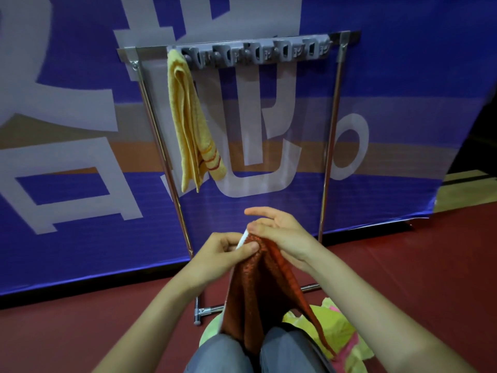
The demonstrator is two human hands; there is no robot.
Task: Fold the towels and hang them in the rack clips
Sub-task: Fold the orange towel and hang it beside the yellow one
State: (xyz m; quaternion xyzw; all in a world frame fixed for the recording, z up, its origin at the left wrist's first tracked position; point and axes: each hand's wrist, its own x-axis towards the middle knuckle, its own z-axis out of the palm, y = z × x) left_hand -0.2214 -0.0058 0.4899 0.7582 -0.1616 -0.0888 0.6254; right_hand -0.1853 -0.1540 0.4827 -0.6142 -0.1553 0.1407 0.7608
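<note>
Head camera looks down at my two hands in front of the rack (329,157), and I see a red towel (263,286) held up between them. My left hand (228,254) has its grip closed on the top of the red towel, with the thumb and fingers pinching the cloth. A small white tag (242,239) sticks up just beside that thumb. My right hand (279,232) lies against the other side of the towel top. One finger points straight out and another bends over the top edge, and I cannot tell if this grip is really pinching the cloth or only touching it. The red towel hangs down from the hands to my knees (290,351), and its long folds drop between them. Up on the rack, a yellow towel (188,117) hangs folded from the clip at the far left of the gray row of clips (255,53). The other clips in the row hold nothing. A pile of yellow-green and pink cloths (338,329) sits on the red floor (430,265) by my right knee. A big blue banner (80,211) with pale letters stands behind the rack.
</note>
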